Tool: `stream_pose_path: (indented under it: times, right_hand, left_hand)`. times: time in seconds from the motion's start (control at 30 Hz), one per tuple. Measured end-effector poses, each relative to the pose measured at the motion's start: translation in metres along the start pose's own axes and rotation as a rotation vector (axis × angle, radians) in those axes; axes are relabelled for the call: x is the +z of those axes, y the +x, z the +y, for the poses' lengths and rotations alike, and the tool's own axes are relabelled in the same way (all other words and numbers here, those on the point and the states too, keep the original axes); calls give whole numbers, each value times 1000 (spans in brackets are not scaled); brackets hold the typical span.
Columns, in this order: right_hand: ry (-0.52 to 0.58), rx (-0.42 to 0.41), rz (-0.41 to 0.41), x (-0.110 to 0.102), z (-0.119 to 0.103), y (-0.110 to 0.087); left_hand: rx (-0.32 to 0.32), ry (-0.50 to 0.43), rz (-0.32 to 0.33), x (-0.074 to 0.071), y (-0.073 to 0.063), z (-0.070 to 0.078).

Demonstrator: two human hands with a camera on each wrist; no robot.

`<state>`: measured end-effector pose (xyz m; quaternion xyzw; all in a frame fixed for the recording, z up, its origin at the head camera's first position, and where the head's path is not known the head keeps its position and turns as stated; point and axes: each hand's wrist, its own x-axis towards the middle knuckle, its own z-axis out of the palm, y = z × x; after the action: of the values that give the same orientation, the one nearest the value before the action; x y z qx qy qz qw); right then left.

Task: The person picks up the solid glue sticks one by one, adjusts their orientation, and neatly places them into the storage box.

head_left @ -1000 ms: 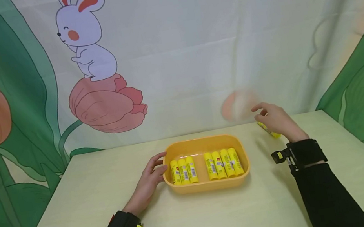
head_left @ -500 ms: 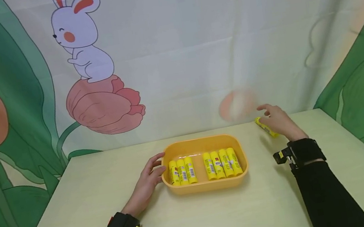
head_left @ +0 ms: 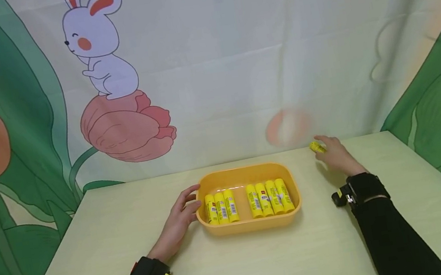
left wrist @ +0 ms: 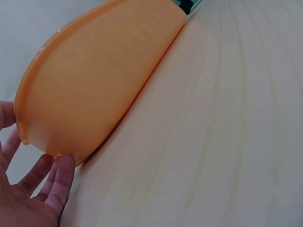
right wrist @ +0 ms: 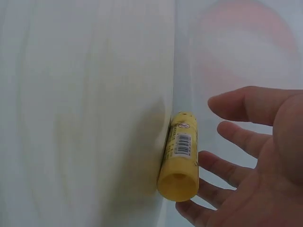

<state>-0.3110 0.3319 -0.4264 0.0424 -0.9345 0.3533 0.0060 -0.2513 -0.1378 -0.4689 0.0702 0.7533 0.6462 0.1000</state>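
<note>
A yellow glue stick [right wrist: 179,161] with a barcode label lies at the table's far edge on the right. My right hand [head_left: 335,155] is at it, fingers spread along its side and thumb apart from it in the right wrist view. Part of the stick is hidden by the hand in the head view. An orange-yellow plastic tray [head_left: 252,225] stands mid-table, with glue sticks in two groups: three at the left [head_left: 221,208] and several at the right [head_left: 270,198]. Around the tray's left end, my left hand [head_left: 178,216] touches its outer wall with fingertips [left wrist: 64,163].
The pale wooden table [head_left: 245,268] extends in front of the tray and to both sides. Behind it hangs a white curtain [head_left: 212,86] printed with a rabbit and tulips. A black camera band sits on each wrist.
My right hand has shifted slightly left and lower over the loose glue stick, covering more of it. My left hand stays at the tray, and the sticks inside have not moved.
</note>
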Motion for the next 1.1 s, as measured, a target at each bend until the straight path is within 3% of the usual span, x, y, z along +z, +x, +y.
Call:
stream_pose_path:
  times: [0.33,0.73,0.93,1.1]
  right_hand:
    - [72,-41,-31,7,5,1]
    - [-91,-103,-115,9,3,0]
    - [-159,-83,-17,7,-3,-2]
    - [-154,-6,38,5,-9,-4]
  left_hand:
    - [-1,1,1,0,0,0]
    - [-3,-1,-4,0,0,-1]
    - [-1,1,-3,0,0,-1]
    - [-3,3,-4,0,0,-1]
